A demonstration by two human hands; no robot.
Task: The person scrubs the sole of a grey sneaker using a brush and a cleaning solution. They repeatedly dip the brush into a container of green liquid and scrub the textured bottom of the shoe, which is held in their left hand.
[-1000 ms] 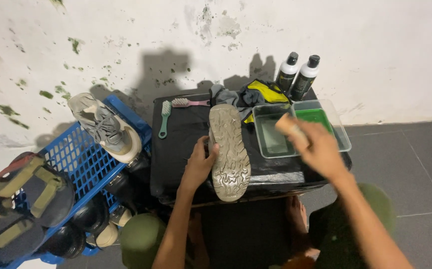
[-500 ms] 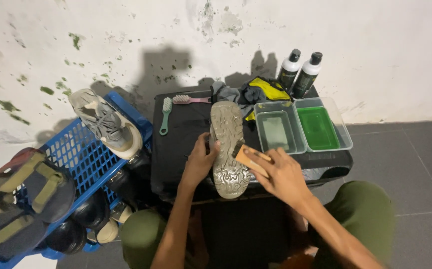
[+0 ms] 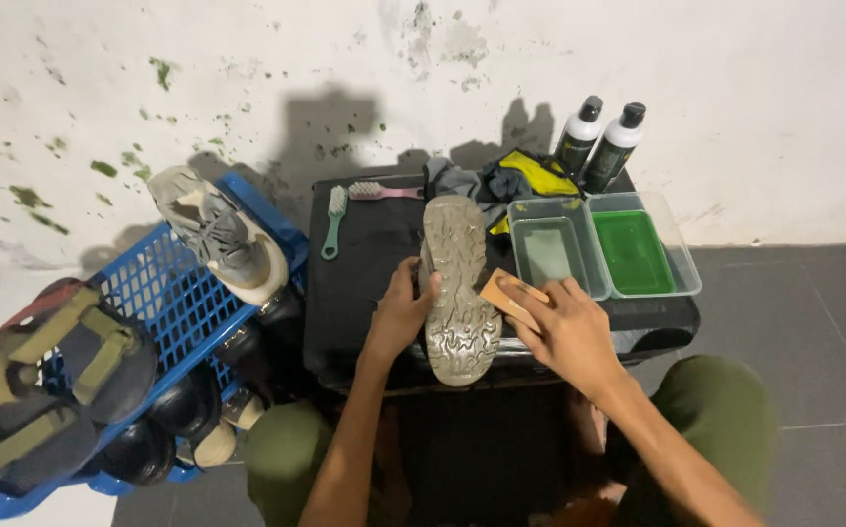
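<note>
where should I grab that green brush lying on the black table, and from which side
Take the green brush by its long narrow handle, the end nearer you, coming down from above. It lies flat on the black table, head toward the wall, with the pink brush close by that head. The handle end has bare table around it, so fingers could close across it.
</note>
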